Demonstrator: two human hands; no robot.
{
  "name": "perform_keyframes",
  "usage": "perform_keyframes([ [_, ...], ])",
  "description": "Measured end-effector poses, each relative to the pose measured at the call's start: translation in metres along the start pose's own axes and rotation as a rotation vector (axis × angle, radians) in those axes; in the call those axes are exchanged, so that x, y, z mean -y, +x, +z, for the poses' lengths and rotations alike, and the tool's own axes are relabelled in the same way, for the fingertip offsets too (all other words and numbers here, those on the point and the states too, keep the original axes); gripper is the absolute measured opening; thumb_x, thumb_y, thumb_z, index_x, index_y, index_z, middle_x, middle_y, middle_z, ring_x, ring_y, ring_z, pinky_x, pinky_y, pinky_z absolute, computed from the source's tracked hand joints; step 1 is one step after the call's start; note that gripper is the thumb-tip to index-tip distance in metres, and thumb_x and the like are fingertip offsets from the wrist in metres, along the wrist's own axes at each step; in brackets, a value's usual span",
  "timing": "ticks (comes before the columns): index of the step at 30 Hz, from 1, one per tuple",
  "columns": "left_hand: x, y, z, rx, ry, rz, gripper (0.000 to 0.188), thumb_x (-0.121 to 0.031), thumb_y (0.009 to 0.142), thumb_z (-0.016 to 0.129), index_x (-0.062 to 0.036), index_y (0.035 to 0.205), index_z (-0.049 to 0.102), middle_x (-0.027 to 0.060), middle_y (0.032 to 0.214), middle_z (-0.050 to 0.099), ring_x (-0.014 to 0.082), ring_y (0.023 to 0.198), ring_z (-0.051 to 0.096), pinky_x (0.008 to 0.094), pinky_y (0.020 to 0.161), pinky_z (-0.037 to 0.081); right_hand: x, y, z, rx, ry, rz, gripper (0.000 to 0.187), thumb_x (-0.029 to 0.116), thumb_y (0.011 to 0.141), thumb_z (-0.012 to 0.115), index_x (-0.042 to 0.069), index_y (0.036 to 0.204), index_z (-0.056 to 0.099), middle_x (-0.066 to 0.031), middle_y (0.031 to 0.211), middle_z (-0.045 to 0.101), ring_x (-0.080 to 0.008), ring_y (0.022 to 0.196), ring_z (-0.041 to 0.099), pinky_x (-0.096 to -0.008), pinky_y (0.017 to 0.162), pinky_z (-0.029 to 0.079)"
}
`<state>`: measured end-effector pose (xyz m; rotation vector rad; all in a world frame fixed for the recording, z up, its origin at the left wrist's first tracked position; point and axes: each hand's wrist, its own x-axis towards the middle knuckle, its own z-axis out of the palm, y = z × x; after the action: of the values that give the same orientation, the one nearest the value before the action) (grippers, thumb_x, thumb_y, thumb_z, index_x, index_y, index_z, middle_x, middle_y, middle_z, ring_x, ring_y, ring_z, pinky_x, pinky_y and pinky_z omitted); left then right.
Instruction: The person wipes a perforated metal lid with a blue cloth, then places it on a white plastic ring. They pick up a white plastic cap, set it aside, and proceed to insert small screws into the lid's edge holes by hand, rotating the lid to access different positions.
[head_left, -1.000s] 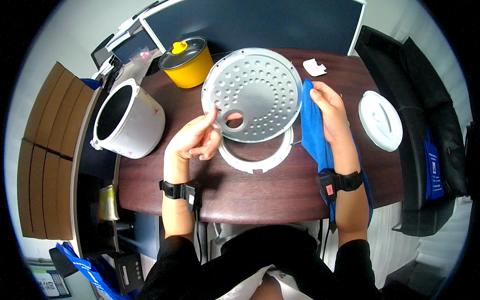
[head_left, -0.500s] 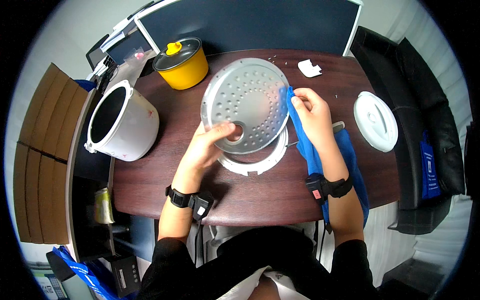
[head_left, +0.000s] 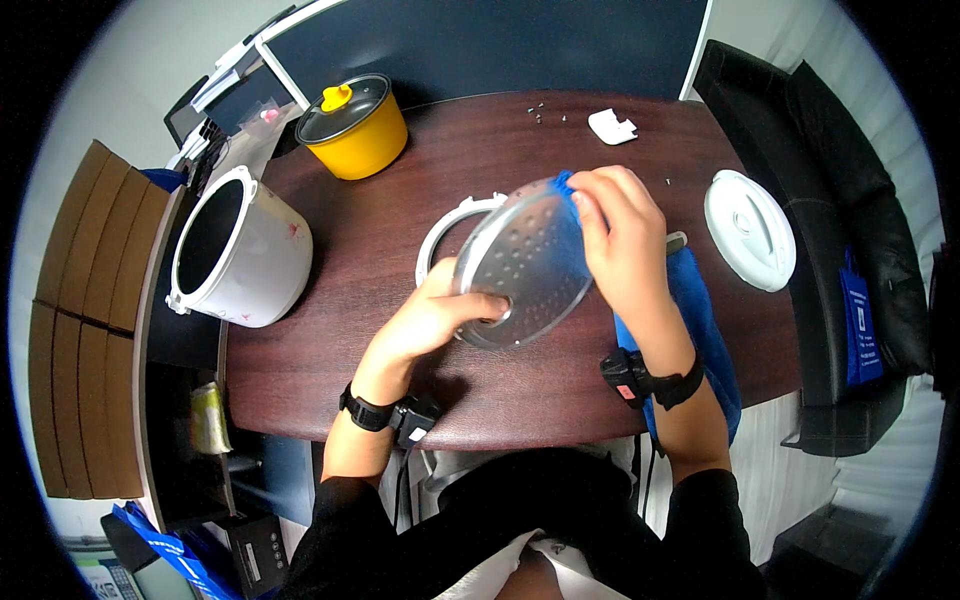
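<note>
Tilted more steeply and brought nearer you than a moment ago, the dimpled metal disc (head_left: pixel 525 262) sits between your left hand (head_left: pixel 430 315) and right hand (head_left: pixel 622 218), a shift that seems to present its far rim to the blue cloth (head_left: pixel 697 305). Your left grips it, thumb in front, while your right pinches the cloth there. Beyond your left, the white ring (head_left: pixel 466 211) lies partly uncovered on the tabletop (head_left: pixel 300 370).
</note>
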<state>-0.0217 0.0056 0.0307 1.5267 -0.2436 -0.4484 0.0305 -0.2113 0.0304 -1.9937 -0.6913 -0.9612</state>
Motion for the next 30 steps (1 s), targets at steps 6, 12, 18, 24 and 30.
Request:
perform_keyframes([
  [6, 0.003, 0.003, 0.009, 0.058, 0.041, 0.034, 0.030, -0.002, 0.078, 0.061, 0.0041, 0.107, 0.061, 0.0062, 0.095, 0.065, 0.0145, 0.089, 0.059, 0.0291, 0.083, 0.046, 0.025, -0.004, 0.005, 0.101, 0.010, -0.163, 0.019, 0.001, 0.073, 0.063, 0.000, 0.092, 0.063, -0.0108, 0.093, 0.061, -0.0276, 0.088, 0.059, -0.0378, 0.076, 0.051],
  [12, 0.005, 0.006, 0.019, 0.015, 0.024, 0.187, 0.052, 0.003, 0.075, 0.058, 0.0003, 0.126, 0.049, 0.0081, 0.112, 0.059, 0.0156, 0.108, 0.053, 0.0309, 0.096, 0.042, 0.035, -0.013, 0.010, 0.180, 0.026, -0.231, 0.024, 0.009, 0.073, 0.059, 0.001, 0.095, 0.064, -0.0096, 0.099, 0.061, -0.0266, 0.094, 0.059, -0.0374, 0.083, 0.050],
  [18, 0.004, 0.009, 0.016, 0.028, 0.086, 0.285, 0.056, 0.007, 0.074, 0.055, -0.0005, 0.130, 0.047, 0.0063, 0.112, 0.057, 0.0144, 0.106, 0.052, 0.0295, 0.095, 0.042, 0.053, -0.017, 0.012, 0.235, 0.084, -0.275, 0.022, 0.010, 0.074, 0.060, 0.002, 0.094, 0.064, -0.0082, 0.095, 0.059, -0.0248, 0.091, 0.058, -0.0365, 0.080, 0.051],
  [24, 0.010, 0.007, 0.009, 0.076, 0.134, 0.179, 0.055, 0.007, 0.074, 0.055, 0.0015, 0.128, 0.049, 0.0055, 0.109, 0.060, 0.0150, 0.101, 0.054, 0.0301, 0.093, 0.043, 0.038, -0.012, 0.006, 0.154, 0.013, -0.109, 0.021, 0.003, 0.072, 0.063, 0.003, 0.093, 0.065, -0.0088, 0.089, 0.057, -0.0271, 0.086, 0.059, -0.0368, 0.073, 0.052],
  [30, -0.006, -0.002, 0.007, -0.002, 0.048, 0.155, 0.063, 0.003, 0.071, 0.060, 0.0031, 0.133, 0.047, 0.0103, 0.117, 0.061, 0.0185, 0.111, 0.054, 0.0319, 0.099, 0.040, 0.008, -0.003, 0.000, 0.048, -0.090, 0.094, 0.009, 0.003, 0.086, 0.060, 0.001, 0.095, 0.062, -0.0125, 0.086, 0.056, -0.0310, 0.078, 0.061, -0.0393, 0.069, 0.050],
])
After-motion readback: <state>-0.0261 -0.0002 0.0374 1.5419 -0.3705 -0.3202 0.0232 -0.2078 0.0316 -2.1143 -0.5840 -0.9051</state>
